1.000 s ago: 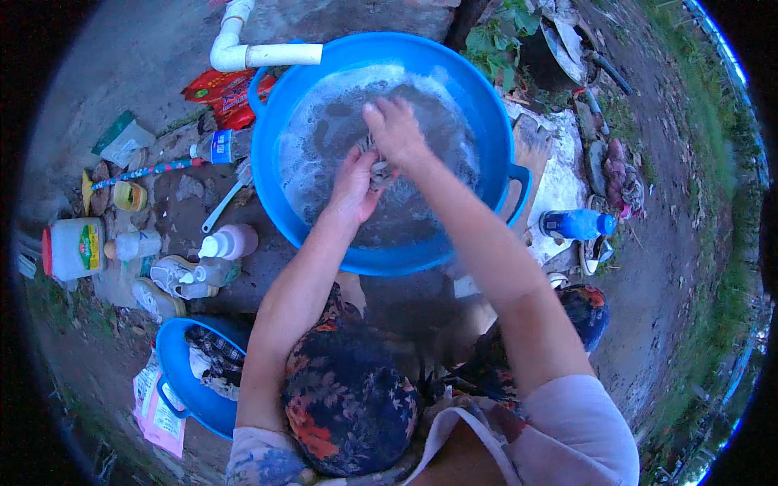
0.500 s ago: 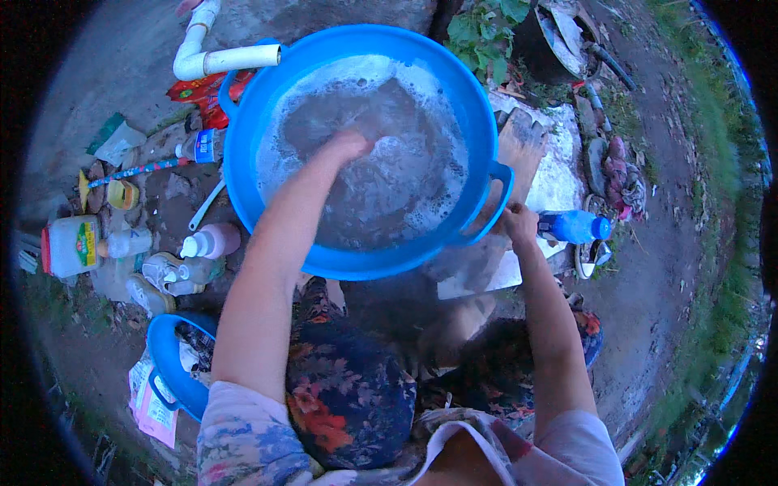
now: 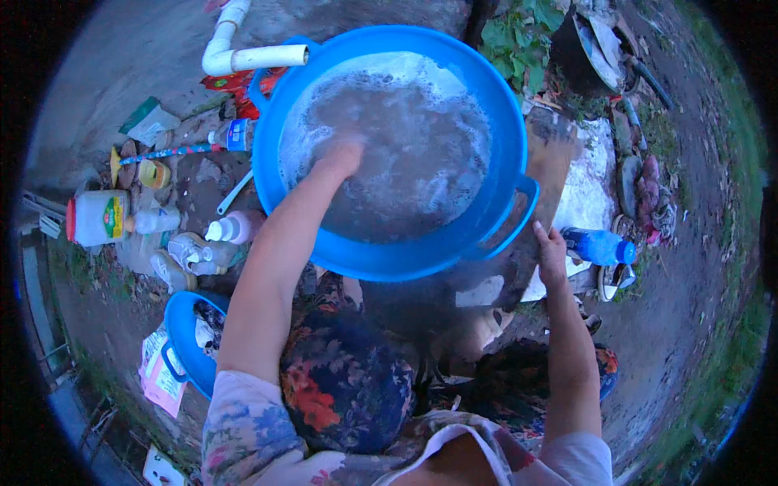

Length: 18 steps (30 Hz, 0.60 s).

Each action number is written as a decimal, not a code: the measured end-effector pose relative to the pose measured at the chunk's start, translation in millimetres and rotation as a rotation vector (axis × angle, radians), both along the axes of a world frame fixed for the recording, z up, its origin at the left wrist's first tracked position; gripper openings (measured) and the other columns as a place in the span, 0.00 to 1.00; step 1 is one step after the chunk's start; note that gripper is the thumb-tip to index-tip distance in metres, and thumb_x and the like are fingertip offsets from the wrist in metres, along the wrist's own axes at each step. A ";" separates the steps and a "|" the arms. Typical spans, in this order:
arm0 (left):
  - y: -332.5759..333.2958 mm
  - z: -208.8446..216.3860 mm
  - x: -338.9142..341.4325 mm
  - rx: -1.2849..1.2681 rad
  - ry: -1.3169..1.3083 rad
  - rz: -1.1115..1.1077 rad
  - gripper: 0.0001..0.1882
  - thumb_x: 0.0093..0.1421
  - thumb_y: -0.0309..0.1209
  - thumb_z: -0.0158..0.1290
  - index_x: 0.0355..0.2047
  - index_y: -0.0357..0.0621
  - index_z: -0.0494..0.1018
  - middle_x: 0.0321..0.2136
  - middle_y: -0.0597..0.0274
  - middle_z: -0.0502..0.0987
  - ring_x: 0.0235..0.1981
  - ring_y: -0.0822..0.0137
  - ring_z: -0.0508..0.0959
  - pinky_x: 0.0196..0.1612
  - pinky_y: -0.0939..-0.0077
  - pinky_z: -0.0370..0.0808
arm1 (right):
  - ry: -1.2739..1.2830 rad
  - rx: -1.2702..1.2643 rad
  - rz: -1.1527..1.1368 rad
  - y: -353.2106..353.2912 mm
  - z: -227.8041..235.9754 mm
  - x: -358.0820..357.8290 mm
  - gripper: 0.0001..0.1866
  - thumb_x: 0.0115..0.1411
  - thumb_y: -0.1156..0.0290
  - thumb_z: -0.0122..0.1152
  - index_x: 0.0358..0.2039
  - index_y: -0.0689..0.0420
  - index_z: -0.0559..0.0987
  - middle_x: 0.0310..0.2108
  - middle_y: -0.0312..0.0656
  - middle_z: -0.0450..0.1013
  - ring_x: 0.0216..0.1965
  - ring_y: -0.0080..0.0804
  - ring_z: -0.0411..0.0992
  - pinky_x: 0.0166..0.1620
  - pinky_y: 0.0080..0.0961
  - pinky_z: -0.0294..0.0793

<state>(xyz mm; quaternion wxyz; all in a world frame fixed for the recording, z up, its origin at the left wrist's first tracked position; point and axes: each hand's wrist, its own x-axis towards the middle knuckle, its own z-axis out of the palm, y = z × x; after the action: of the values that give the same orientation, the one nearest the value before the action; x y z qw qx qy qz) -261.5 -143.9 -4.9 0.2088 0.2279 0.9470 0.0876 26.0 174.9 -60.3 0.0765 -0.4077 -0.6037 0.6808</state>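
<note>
Left hand (image 3: 342, 156) reaches farther than right hand (image 3: 553, 257).

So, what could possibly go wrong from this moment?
The left hand is partly sunk in cloudy, foamy grey water inside the round blue plastic basin, so it might meet something unseen. The right hand is close beside the blue plastic bottle with a blue cap, and a sideways move could perhaps bump it.

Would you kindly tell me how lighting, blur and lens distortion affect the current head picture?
Head view: dim, bluish light overall, darker beneath the near side of the blue basin; head view: the left hand looks blurred, its fingers hidden in cloudy, soapy water, while the right hand is clearer; head view: fisheye bending toward the rim, with black corners.
</note>
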 end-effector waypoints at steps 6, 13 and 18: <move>-38.2 -38.4 -16.6 -0.032 0.027 -0.069 0.20 0.48 0.24 0.50 0.44 0.51 0.70 0.41 0.42 0.71 0.42 0.48 0.73 0.44 0.59 0.71 | -0.162 0.293 0.072 -7.8 114.9 -15.0 0.14 0.52 0.63 0.62 0.20 0.57 0.69 0.18 0.28 0.63 0.20 0.16 0.57 0.23 0.18 0.57; -46.9 -14.3 -16.4 -0.050 0.171 0.034 0.28 0.48 0.26 0.51 0.52 0.52 0.61 0.45 0.42 0.69 0.42 0.49 0.73 0.44 0.59 0.71 | -0.025 0.362 0.049 -7.8 244.0 27.4 0.14 0.54 0.65 0.57 0.37 0.61 0.75 0.31 0.34 0.72 0.30 0.19 0.67 0.35 0.18 0.66; -59.9 -55.4 -20.8 -0.011 0.021 -0.005 0.20 0.51 0.32 0.48 0.46 0.44 0.68 0.43 0.44 0.71 0.39 0.50 0.75 0.42 0.58 0.71 | 0.054 0.353 0.105 -16.9 302.2 39.5 0.15 0.55 0.67 0.54 0.41 0.61 0.73 0.36 0.35 0.73 0.35 0.20 0.69 0.40 0.18 0.66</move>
<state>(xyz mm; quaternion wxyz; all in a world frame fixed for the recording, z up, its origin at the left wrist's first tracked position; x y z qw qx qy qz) -282.3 -203.7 -60.3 0.2002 0.2302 0.9490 0.0797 65.5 158.1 241.9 0.1277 -0.3375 -0.7318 0.5781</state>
